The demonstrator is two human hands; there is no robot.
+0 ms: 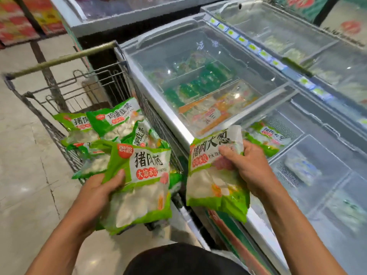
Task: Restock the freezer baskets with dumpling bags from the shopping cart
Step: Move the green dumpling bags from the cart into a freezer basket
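Head view: left hand [99, 187] grips one dumpling bag [143, 187], right hand [248, 163] grips another bag [214, 175].

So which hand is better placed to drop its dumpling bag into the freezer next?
Right. The right hand grips its green-and-white plastic dumpling bag at the freezer's metal edge, beside the open section. The left hand holds its matching bag over the wire shopping cart.

bare forearms, black garment [184, 261]
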